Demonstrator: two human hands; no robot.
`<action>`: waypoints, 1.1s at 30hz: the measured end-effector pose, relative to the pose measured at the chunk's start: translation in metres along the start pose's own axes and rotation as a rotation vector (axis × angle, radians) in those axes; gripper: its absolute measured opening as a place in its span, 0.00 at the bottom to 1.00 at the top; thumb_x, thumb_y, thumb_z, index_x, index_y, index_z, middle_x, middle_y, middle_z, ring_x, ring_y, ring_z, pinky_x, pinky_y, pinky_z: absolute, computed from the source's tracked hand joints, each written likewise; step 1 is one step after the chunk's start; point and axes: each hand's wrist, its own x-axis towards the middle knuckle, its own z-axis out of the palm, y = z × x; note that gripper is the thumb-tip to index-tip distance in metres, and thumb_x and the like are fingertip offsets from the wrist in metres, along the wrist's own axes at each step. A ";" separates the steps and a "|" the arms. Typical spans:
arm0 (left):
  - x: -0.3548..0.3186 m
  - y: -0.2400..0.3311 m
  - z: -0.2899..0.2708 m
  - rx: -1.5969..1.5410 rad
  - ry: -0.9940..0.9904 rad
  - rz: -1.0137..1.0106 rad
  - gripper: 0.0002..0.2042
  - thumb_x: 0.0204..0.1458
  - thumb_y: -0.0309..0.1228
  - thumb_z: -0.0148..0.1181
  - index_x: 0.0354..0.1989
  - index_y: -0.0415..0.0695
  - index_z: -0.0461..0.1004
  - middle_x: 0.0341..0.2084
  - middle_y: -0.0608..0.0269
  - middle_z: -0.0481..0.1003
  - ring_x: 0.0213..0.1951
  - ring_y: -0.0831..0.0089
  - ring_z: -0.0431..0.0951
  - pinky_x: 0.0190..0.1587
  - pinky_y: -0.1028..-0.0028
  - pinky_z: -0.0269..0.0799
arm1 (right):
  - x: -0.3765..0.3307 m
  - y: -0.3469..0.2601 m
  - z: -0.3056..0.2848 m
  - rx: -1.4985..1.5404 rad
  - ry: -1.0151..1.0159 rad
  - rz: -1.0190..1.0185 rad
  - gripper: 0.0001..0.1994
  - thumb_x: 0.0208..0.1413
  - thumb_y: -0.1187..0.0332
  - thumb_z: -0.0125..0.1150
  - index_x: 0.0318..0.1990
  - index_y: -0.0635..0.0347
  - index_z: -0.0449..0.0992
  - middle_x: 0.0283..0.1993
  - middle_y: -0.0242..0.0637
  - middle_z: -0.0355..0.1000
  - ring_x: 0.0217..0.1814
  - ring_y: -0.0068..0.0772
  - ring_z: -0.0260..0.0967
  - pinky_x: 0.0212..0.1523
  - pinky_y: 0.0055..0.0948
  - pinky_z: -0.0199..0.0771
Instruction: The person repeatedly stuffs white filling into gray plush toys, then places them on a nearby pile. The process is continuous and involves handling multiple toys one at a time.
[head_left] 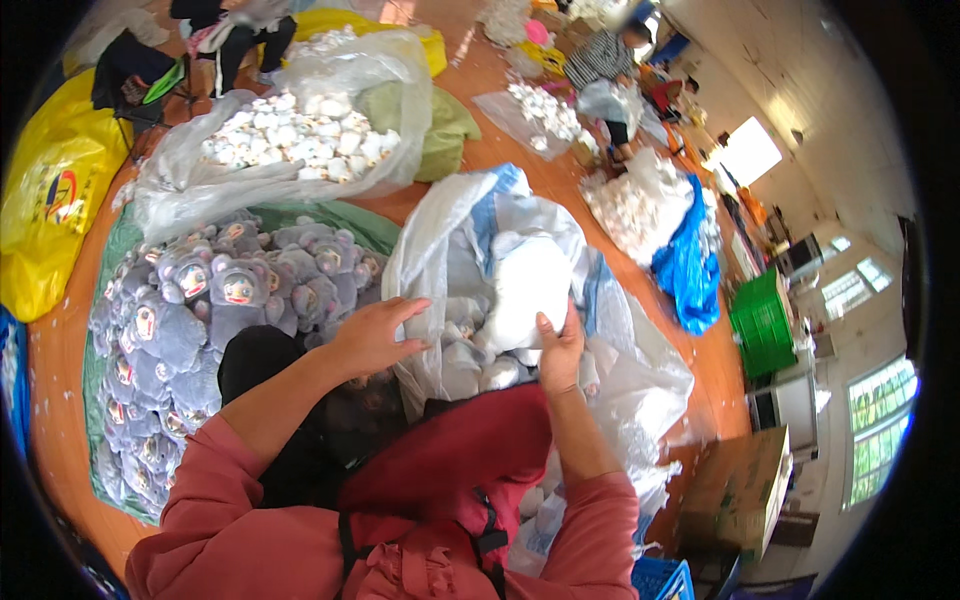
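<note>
My left hand (375, 335) rests flat on the rim of a large clear plastic bag (470, 215) that lies open in front of me. My right hand (560, 350) grips a lump of white stuffing (525, 285) at the bag's mouth. Inside the bag, between my hands, lie several small grey plush toys (462, 365). Both my forearms wear pink sleeves and come in from the bottom edge.
A heap of grey plush dolls (200, 320) lies on a green sheet at my left. A clear bag of white pieces (300, 135) sits behind it, a yellow bag (50, 190) far left. A person (605, 70) works at the back. A green crate (762, 325) and cardboard box (735, 490) stand right.
</note>
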 end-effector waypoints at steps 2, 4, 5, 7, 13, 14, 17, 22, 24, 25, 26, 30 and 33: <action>0.004 0.002 -0.005 -0.435 0.064 -0.144 0.32 0.52 0.30 0.65 0.66 0.48 0.59 0.53 0.56 0.71 0.54 0.61 0.73 0.52 0.65 0.71 | 0.000 -0.007 0.044 0.184 -0.097 -0.026 0.26 0.59 0.74 0.62 0.65 0.66 0.63 0.57 0.36 0.69 0.56 0.26 0.64 0.60 0.27 0.63; 0.007 -0.002 -0.008 -0.866 0.112 -0.271 0.38 0.51 0.26 0.66 0.70 0.48 0.52 0.58 0.57 0.68 0.58 0.63 0.70 0.57 0.66 0.68 | -0.005 -0.016 0.083 0.186 -0.196 -0.053 0.27 0.60 0.74 0.61 0.65 0.66 0.62 0.58 0.34 0.69 0.58 0.25 0.64 0.60 0.26 0.63; 0.012 -0.008 -0.005 -1.025 0.123 -0.324 0.42 0.49 0.24 0.66 0.71 0.47 0.47 0.58 0.57 0.66 0.60 0.63 0.67 0.60 0.66 0.65 | -0.008 -0.014 0.097 0.247 -0.240 -0.033 0.27 0.60 0.74 0.61 0.66 0.66 0.62 0.59 0.35 0.67 0.59 0.25 0.63 0.61 0.27 0.63; 0.011 -0.008 -0.004 -1.028 0.129 -0.322 0.43 0.49 0.23 0.66 0.72 0.44 0.45 0.58 0.57 0.66 0.59 0.64 0.67 0.61 0.65 0.65 | -0.017 -0.012 0.117 0.247 -0.360 -0.021 0.30 0.59 0.74 0.62 0.67 0.63 0.59 0.63 0.38 0.64 0.61 0.28 0.63 0.61 0.28 0.63; 0.003 -0.018 -0.002 -0.753 0.217 -0.394 0.44 0.44 0.26 0.69 0.70 0.39 0.50 0.57 0.55 0.69 0.56 0.64 0.71 0.59 0.65 0.67 | -0.029 -0.016 0.135 0.315 -0.641 0.235 0.46 0.49 0.64 0.74 0.71 0.59 0.49 0.64 0.45 0.62 0.64 0.37 0.61 0.64 0.35 0.62; 0.002 -0.013 -0.008 -0.665 0.176 -0.394 0.44 0.43 0.29 0.70 0.69 0.39 0.52 0.56 0.53 0.70 0.56 0.63 0.71 0.59 0.66 0.66 | -0.032 -0.014 0.135 0.299 -0.621 0.259 0.49 0.46 0.62 0.76 0.71 0.60 0.48 0.64 0.47 0.62 0.65 0.40 0.60 0.64 0.37 0.61; 0.003 -0.004 -0.020 -0.385 -0.080 -0.459 0.43 0.41 0.32 0.71 0.68 0.41 0.55 0.56 0.49 0.71 0.57 0.60 0.72 0.59 0.66 0.66 | -0.017 -0.001 0.124 -0.084 -0.437 -0.015 0.54 0.39 0.60 0.80 0.71 0.59 0.48 0.65 0.50 0.61 0.65 0.48 0.61 0.64 0.42 0.62; 0.000 -0.008 -0.014 -0.206 -0.441 -0.419 0.43 0.42 0.37 0.72 0.68 0.40 0.56 0.56 0.48 0.71 0.57 0.60 0.72 0.59 0.66 0.65 | -0.007 -0.027 0.103 -0.255 -0.888 -0.032 0.57 0.34 0.61 0.80 0.73 0.50 0.47 0.66 0.50 0.61 0.66 0.53 0.61 0.65 0.40 0.61; 0.002 -0.001 -0.013 -0.399 -0.499 -0.480 0.36 0.50 0.38 0.67 0.66 0.40 0.58 0.53 0.52 0.73 0.55 0.65 0.72 0.56 0.68 0.67 | -0.010 -0.035 0.100 -0.229 -0.998 0.045 0.57 0.35 0.63 0.80 0.73 0.49 0.47 0.67 0.49 0.60 0.68 0.50 0.59 0.68 0.37 0.57; 0.000 -0.004 -0.010 -0.523 -0.489 -0.547 0.33 0.52 0.39 0.65 0.65 0.40 0.60 0.52 0.54 0.73 0.53 0.67 0.73 0.55 0.69 0.68 | -0.010 -0.034 0.099 -0.192 -0.994 0.042 0.57 0.35 0.63 0.80 0.73 0.49 0.47 0.67 0.48 0.60 0.69 0.49 0.58 0.68 0.36 0.56; -0.001 -0.007 -0.008 -0.647 -0.476 -0.611 0.31 0.55 0.40 0.63 0.64 0.40 0.61 0.51 0.56 0.74 0.52 0.69 0.74 0.53 0.70 0.69 | -0.008 -0.034 0.096 -0.162 -0.959 0.032 0.57 0.35 0.64 0.81 0.73 0.49 0.47 0.67 0.47 0.61 0.69 0.47 0.59 0.68 0.35 0.57; 0.007 -0.010 -0.015 -1.097 -0.346 -0.591 0.21 0.64 0.45 0.51 0.55 0.41 0.70 0.44 0.63 0.77 0.43 0.75 0.78 0.45 0.73 0.73 | -0.002 -0.041 0.088 0.029 -0.857 0.093 0.56 0.35 0.70 0.81 0.73 0.47 0.49 0.66 0.42 0.61 0.66 0.39 0.60 0.66 0.32 0.59; 0.008 0.001 -0.009 -1.245 -0.210 -0.603 0.21 0.67 0.47 0.44 0.54 0.42 0.71 0.41 0.62 0.78 0.39 0.74 0.80 0.42 0.73 0.77 | -0.003 -0.047 0.091 0.145 -0.804 0.177 0.55 0.35 0.75 0.80 0.73 0.46 0.50 0.64 0.38 0.62 0.63 0.33 0.60 0.64 0.30 0.61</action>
